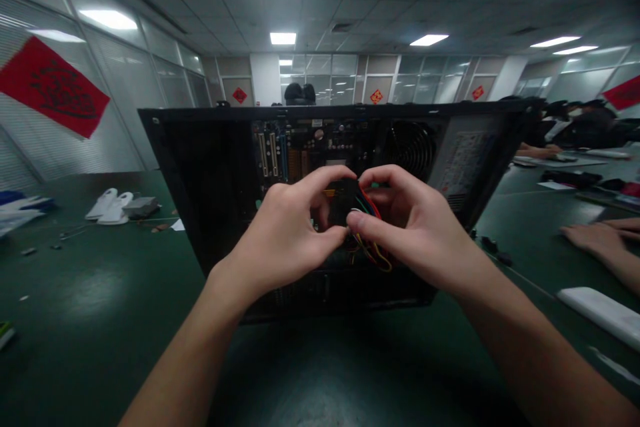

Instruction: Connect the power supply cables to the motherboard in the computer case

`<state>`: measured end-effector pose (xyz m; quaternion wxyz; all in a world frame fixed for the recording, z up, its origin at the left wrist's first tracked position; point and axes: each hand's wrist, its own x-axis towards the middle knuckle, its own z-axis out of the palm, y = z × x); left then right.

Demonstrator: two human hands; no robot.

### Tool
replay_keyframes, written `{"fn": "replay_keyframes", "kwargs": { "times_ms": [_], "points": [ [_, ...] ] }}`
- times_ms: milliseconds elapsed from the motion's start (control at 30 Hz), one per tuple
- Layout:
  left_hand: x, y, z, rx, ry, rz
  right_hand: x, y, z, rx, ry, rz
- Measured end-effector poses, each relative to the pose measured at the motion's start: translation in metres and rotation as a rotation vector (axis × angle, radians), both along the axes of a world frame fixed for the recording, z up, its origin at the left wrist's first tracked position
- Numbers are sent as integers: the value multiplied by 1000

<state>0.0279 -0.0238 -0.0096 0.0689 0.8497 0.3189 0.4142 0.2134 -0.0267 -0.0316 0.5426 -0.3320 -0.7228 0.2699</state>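
An open black computer case (200,167) lies on the green table (100,293), with its motherboard (310,147), fan (413,147) and power supply (467,147) exposed. Both my hands are over its middle. My left hand (287,233) is curled, thumb and fingers pinched on a dark connector (345,207). My right hand (410,227) is curled too, its fingers gripping a bundle of red, yellow, green and black wires (373,250) that runs to the same connector. The connector itself is mostly hidden by my fingers.
White objects and a small grey box (120,207) lie at the left of the table, with small loose parts nearby. Another person's hand (600,237) rests at the right edge, beside a white flat object (600,310). More people sit at the far right.
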Motion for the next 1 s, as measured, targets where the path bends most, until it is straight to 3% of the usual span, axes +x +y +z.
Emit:
{"fn": "replay_keyframes", "kwargs": {
  "times_ms": [267, 400, 500, 600, 800, 867, 1000],
  "points": [
    [-1, 2, -2, 8, 39, -19, -4, 0, 1, -45, -8, 26],
    [-8, 4, 1, 35, 101, -19, 4, 8, -1, 22, -89, 44],
    [-16, 9, 2, 97, 195, -25, 16, 25, -8, 236, -197, -89],
    [-24, 18, 0, 142, 270, -6, 27, 44, -22, 605, -300, -283],
    [-26, 32, -8, 27, 287, -133, 25, 57, -40, 1269, -614, -157],
    [-25, 34, -10, -27, 281, -168, 22, 57, -42, 1344, -620, -152],
    [-20, 41, -17, -106, 205, -156, 23, 62, -46, 1293, -641, -196]
  ]
}}
